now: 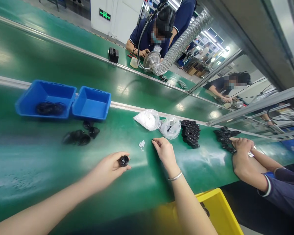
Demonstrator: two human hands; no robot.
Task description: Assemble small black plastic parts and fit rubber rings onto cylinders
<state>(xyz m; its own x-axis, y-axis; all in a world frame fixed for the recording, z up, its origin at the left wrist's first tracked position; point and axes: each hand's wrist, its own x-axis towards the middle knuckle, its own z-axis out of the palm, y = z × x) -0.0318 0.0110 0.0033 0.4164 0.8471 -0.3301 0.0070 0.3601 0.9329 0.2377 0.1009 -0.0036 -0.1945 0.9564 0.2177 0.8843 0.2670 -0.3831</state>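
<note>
1. Black round part (123, 161): in my left hand (110, 167), held above the desk (137, 186), hollow end facing me. Thumb one side, fingers the other; gripping it by the outer wall.
2. My right hand (164, 152): thumb and index pinched together, just right of the small white pieces (142, 143). Something dark at the tips, maybe; too small to say whether I'm holding anything.
3. Handling, my read: the part looks like moulded plastic, so light and stiff. Smooth finish, could slip or roll if pinched off-centre. Best hold is the outer wall, opposite sides, fingers clear of the rim and the hollow.
4. White pieces: loose on the desk between my hands. Probably near weightless, easy to scatter; fingertips only, one at a time, by the edges.
5. Beyond them: white-filled bag (148, 120), then an open clear bag (171, 130). Both look soft and slippery; take by the gathered plastic.
6. Pile of black parts (191, 133) just right of the clear bag.
</note>
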